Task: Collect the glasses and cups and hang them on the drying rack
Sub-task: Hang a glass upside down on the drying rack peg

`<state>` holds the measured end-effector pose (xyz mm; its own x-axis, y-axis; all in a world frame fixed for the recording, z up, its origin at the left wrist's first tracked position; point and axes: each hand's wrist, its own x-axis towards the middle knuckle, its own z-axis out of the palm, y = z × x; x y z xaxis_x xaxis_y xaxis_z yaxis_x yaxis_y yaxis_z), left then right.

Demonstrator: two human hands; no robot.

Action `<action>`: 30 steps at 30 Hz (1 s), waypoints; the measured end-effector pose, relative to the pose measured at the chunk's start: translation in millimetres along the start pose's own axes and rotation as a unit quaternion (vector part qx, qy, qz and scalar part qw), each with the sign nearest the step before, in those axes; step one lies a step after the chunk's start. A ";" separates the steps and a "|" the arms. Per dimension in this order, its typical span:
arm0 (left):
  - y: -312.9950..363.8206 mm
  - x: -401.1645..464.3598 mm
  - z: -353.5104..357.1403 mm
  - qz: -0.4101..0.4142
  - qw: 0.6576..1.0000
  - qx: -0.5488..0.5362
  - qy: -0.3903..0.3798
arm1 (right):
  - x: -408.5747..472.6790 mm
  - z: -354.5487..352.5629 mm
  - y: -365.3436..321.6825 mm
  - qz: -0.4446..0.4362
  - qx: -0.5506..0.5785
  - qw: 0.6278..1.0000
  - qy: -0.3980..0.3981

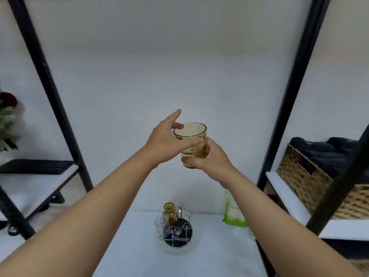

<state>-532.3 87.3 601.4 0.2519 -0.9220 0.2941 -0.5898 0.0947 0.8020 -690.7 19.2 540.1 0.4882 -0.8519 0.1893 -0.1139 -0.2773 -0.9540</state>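
Observation:
An amber glass (pixel 192 136) is held upright, mouth up, high above the white table (pixel 139 246). My right hand (pixel 211 158) grips its base from below and the right. My left hand (pixel 167 140) wraps the upper wall, thumb across the front and index finger at the rim. Far below on the table stands the drying rack (pixel 184 224), wire prongs on a dark round base in a clear tray. A second amber glass (pixel 169 213) hangs upside down on a rack prong, and a clear glass (pixel 161 224) sits at the rack's left side.
A green and white packet (pixel 233 212) stands at the table's back right. Black shelf posts flank the table. The left shelf holds a black keyboard (pixel 38 166) and flowers (pixel 8 120). The right shelf holds a wicker basket (pixel 311 182) with dark cloth.

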 end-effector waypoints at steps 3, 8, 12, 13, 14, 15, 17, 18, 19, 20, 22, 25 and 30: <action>-6.9 4.2 -0.9 -0.003 0.999 -0.052 -0.001 | -8.8 11.6 10.2 0.037 0.151 0.988 0.007; -26.2 6.0 3.8 -0.044 0.982 -0.185 0.000 | -27.2 35.8 36.1 0.088 0.494 0.865 0.013; -47.4 6.3 15.4 -0.056 0.977 -0.206 -0.018 | -22.8 52.7 49.5 0.102 0.568 0.816 0.037; -55.3 6.1 17.6 -0.059 0.978 -0.199 -0.029 | -19.1 53.1 54.9 0.098 0.571 0.814 0.044; -64.8 5.8 19.8 -0.062 0.979 -0.189 -0.043 | -15.6 53.3 61.1 0.097 0.570 0.814 0.057; -74.9 5.5 22.2 -0.067 0.979 -0.182 -0.059 | -12.3 52.6 69.0 0.096 0.565 0.816 0.075; -97.5 1.9 30.2 -0.078 0.978 -0.173 -0.088 | -8.8 51.0 88.2 0.102 0.540 0.828 0.113; -109.9 -1.4 36.2 -0.080 0.978 -0.168 -0.097 | -8.0 49.7 100.4 0.108 0.526 0.834 0.127; -123.4 -4.2 42.9 -0.082 0.978 -0.163 -0.096 | -6.7 47.5 113.0 0.115 0.512 0.840 0.138; -137.9 -6.4 49.2 -0.089 0.979 -0.159 -0.090 | -5.2 46.0 125.0 0.124 0.499 0.845 0.148; -169.9 -10.0 62.3 -0.119 0.977 -0.157 -0.076 | -3.2 44.2 152.9 0.148 0.459 0.860 0.167; -225.3 -11.5 86.0 -0.150 0.979 -0.120 -0.072 | -5.8 45.8 197.1 0.178 0.350 0.906 0.160; -316.4 -26.1 134.5 -0.158 0.983 -0.028 -0.087 | -16.6 65.9 269.0 0.193 0.226 0.948 0.118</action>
<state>-455.5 30.9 270.0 0.2775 -0.9586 -0.0637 -0.4586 -0.1905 0.8680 -672.4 -12.0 265.0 0.2722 -0.9415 -0.1988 0.1626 0.2486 -0.9548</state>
